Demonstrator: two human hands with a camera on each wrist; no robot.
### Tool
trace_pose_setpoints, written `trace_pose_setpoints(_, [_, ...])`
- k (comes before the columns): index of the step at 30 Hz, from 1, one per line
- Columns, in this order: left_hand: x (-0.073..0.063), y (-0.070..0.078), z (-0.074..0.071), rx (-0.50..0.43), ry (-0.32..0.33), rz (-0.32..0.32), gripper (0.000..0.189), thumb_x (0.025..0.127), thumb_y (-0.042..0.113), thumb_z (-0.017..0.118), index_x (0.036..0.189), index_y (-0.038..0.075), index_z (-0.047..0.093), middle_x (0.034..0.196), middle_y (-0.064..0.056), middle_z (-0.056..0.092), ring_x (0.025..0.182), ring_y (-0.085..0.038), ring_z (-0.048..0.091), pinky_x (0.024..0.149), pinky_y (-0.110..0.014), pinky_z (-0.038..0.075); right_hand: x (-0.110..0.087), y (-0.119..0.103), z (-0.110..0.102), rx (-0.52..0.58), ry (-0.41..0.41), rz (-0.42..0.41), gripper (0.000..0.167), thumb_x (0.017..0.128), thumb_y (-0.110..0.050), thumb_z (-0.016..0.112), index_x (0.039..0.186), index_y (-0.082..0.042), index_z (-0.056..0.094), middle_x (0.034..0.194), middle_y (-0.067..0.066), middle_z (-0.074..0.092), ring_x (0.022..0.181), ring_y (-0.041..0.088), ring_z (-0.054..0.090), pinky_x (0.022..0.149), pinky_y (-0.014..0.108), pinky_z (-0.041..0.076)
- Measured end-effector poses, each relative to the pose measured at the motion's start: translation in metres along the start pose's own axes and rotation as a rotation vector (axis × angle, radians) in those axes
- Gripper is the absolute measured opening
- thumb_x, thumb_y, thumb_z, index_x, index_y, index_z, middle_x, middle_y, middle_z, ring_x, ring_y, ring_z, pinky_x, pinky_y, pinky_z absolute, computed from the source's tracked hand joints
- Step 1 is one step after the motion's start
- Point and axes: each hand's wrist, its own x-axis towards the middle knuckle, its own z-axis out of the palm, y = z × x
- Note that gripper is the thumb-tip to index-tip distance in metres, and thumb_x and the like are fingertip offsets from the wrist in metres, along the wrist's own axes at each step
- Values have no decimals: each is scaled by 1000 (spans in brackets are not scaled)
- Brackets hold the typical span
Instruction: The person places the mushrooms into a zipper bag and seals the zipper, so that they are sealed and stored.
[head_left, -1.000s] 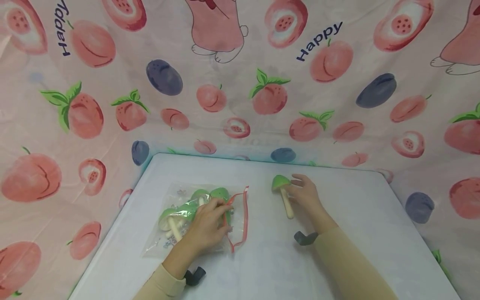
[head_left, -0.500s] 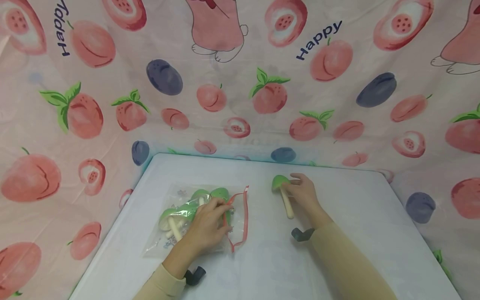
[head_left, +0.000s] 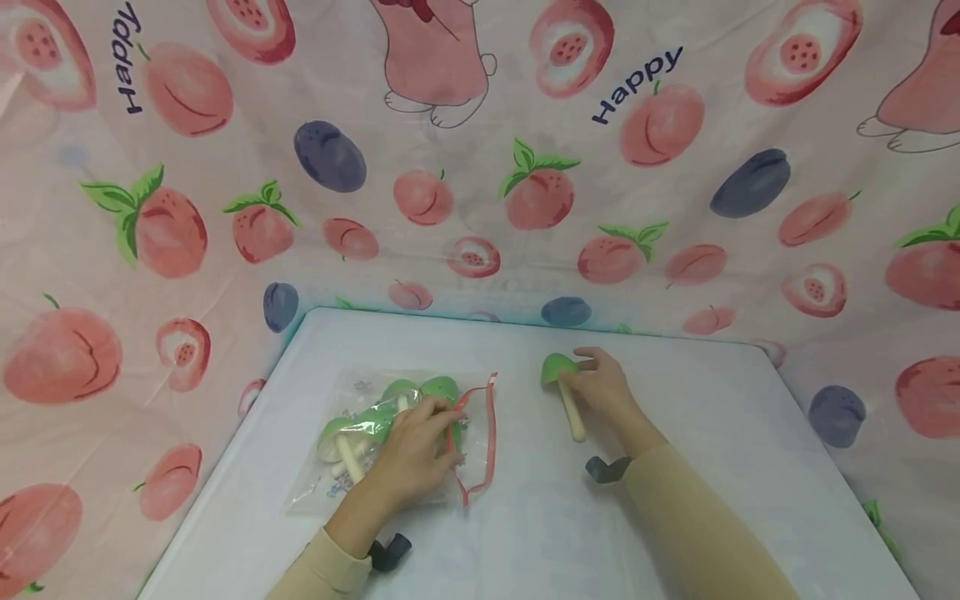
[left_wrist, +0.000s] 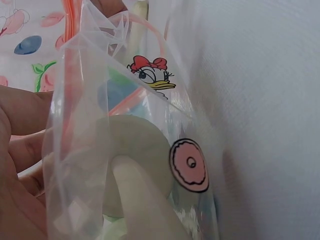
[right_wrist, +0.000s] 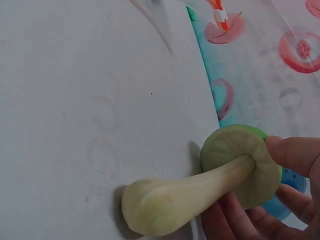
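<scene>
A toy mushroom (head_left: 571, 410) with a green cap and cream stem is pinched at the cap by my right hand (head_left: 603, 387). In the right wrist view, the ribbed underside of the mushroom (right_wrist: 185, 197) shows, with the thumb on the cap's rim. The thick stem end points away from the hand, close to the table. My left hand (head_left: 408, 454) holds the red-edged mouth of a clear zip bag (head_left: 311, 487) lying on the table. Several green-capped mushrooms (head_left: 378, 423) are inside the bag. In the left wrist view, the bag (left_wrist: 192, 125) stands open, with one mushroom's pale stem (left_wrist: 142, 195) inside.
Both arms reach over a white table (head_left: 540, 533), with dark wrist-camera mounts (head_left: 606, 469) below the wrists. A fruit-printed cloth (head_left: 480, 150) hangs behind the table's back edge and along both sides.
The right hand has shifted slightly left with the mushroom. The left hand and the bag have stayed in place.
</scene>
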Motion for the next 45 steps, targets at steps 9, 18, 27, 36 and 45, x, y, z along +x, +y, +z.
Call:
trace_pose_setpoints(9, [0,2,0,-1,-4,-9,60,79,16,95,135,15,73,133,0,63,122,-22,63,105,-48,47,-2,4,-1,8,0,2,72,98,-30,75,161,-14,44,159,24,52,135,43,63,108,49,58])
trace_pose_setpoints(18, [-1,3,1,5,0,-27,61,79,16,96,135,14,74,132,0,64,121,-21,63,104,-47,47,-11,3,1,70,-3,25,72,98,-29,76,161,-13,45,160,26,51,133,42,65,103,43,61])
trace_pose_setpoints(27, [-1,3,1,6,-3,-20,61,79,17,95,136,13,73,132,0,62,121,-20,62,104,-47,46,-20,1,6,132,-11,33,70,98,-27,76,160,-13,46,160,26,51,131,43,67,98,41,63])
trace_pose_setpoints(36, [0,3,1,13,14,-1,61,79,16,96,136,13,73,132,0,63,119,-20,64,103,-47,46,-30,2,18,205,-26,45,68,97,-24,78,157,-13,49,157,25,54,115,32,74,89,36,64])
trace_pose_setpoints(45, [1,2,2,18,19,5,61,79,17,96,135,13,74,131,0,64,117,-19,64,103,-47,47,-44,-4,33,271,-48,63,67,95,-25,80,155,-14,51,152,24,59,112,31,75,89,38,64])
